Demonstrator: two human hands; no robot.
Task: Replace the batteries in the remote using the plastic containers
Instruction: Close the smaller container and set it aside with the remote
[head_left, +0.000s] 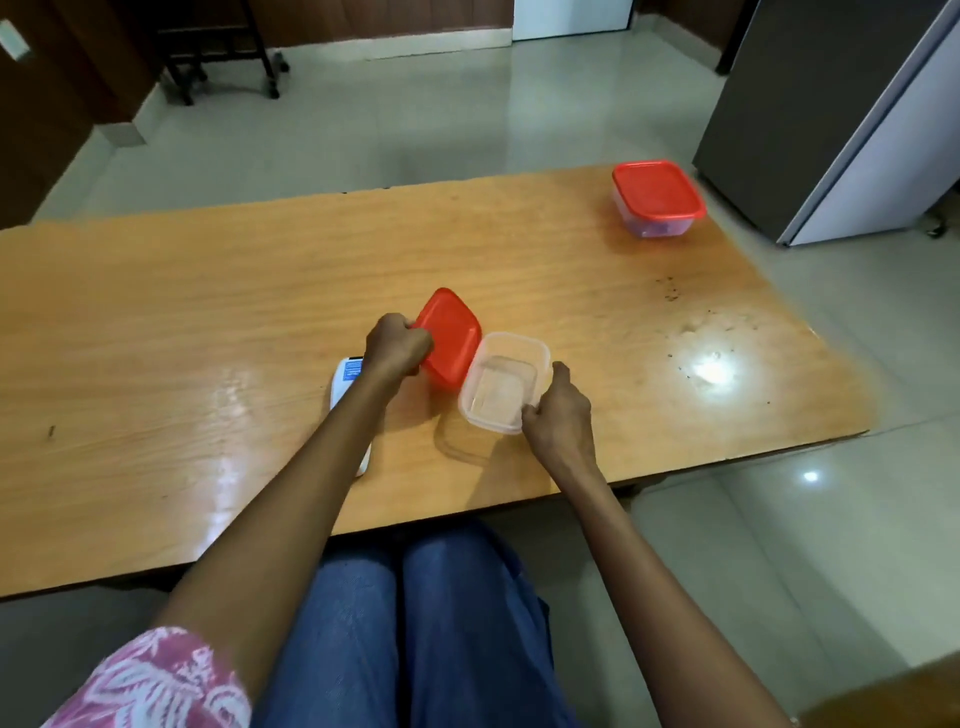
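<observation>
My left hand (397, 345) grips the left edge of a red lid (451, 335), held tilted just above the wooden table (208, 312). Beside it, my right hand (561, 410) holds the near right corner of a clear plastic container (501, 384), which is uncovered and looks empty. A white remote (347, 382) lies on the table under my left forearm, mostly hidden. A second clear container with a red lid (657, 197) stands shut at the far right corner of the table.
The table's front edge runs just above my knees. A grey and white cabinet (831, 119) stands on the floor to the right. A dark wheeled stand (223, 52) is at the back left.
</observation>
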